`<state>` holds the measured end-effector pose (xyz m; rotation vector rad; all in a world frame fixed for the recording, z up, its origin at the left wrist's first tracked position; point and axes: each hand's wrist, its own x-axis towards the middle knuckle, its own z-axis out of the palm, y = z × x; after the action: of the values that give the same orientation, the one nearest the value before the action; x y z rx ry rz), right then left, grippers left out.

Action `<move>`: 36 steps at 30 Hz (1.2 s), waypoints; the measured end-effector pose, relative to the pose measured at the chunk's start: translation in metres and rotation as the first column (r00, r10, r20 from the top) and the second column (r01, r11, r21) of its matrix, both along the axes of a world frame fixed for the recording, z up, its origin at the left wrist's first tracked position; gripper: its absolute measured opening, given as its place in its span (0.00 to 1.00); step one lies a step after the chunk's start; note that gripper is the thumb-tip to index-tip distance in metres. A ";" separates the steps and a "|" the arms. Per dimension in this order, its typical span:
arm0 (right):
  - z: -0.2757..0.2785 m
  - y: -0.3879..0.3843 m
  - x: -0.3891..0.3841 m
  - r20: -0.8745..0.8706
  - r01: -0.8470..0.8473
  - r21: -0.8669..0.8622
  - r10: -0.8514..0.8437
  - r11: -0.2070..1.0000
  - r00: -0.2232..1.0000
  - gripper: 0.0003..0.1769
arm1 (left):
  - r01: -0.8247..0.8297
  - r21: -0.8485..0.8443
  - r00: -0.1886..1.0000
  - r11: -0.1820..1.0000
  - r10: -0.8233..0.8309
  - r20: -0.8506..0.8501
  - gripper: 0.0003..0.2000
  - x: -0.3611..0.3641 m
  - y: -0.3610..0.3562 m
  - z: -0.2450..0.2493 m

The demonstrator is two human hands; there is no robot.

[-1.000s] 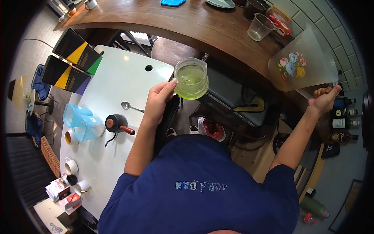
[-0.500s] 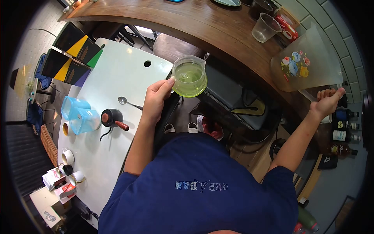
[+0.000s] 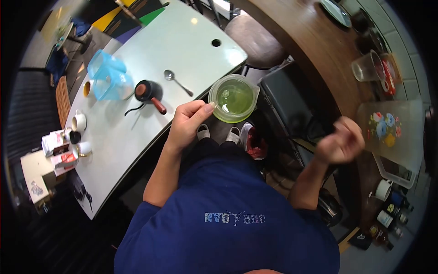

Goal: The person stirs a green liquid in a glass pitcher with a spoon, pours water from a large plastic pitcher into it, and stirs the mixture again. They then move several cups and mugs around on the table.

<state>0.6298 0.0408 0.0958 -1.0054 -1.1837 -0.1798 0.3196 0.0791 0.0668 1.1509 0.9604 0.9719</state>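
In my left hand [image 3: 189, 123] is a clear round jug [image 3: 234, 98] holding green liquid, gripped at its left side with the thumb on the rim. The jug hangs in the air beyond the white table's edge. My right hand [image 3: 341, 141] is in the air to the right, blurred, so its fingers are unclear. Just right of it stands a large frosted container [image 3: 388, 130] with a flower print, its handle toward me; the hand appears apart from it.
The white table [image 3: 182, 41] holds a spoon [image 3: 179, 83], a dark pot with a red-brown handle [image 3: 148, 92], blue containers [image 3: 109, 80] and cups [image 3: 79, 121]. On the wooden counter [image 3: 305, 32] are a clear cup [image 3: 367, 67] and a plate [image 3: 335, 11]. Bottles [image 3: 385, 219] stand at right.
My right hand has come away from the frosted container and moved left, toward my body. My left hand still holds the jug. The whole view has turned and shifted.
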 end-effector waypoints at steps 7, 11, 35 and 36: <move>-0.007 0.037 -0.115 0.022 -0.561 -0.545 0.680 0.623 0.733 0.35 | -0.157 -0.003 0.988 0.988 0.157 0.009 0.15 -0.067 -0.050 0.004; -0.017 0.029 -0.185 -0.032 -0.706 -0.565 0.843 0.428 0.537 0.40 | -0.229 0.003 0.973 0.973 0.229 0.040 0.14 -0.114 -0.075 0.000; -0.143 0.111 -0.253 0.168 0.110 -0.970 0.266 0.219 0.949 0.21 | -0.498 0.037 0.866 0.866 0.496 0.062 0.18 -0.331 -0.151 -0.023; -0.143 0.112 -0.254 0.145 0.099 -0.979 0.270 0.177 0.952 0.21 | -0.527 0.021 0.848 0.849 0.525 0.072 0.18 -0.328 -0.150 -0.023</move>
<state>0.3762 0.1532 -0.0473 -2.1360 -1.6503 0.7215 -0.0086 -0.0713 0.0437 0.8910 1.2423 1.4659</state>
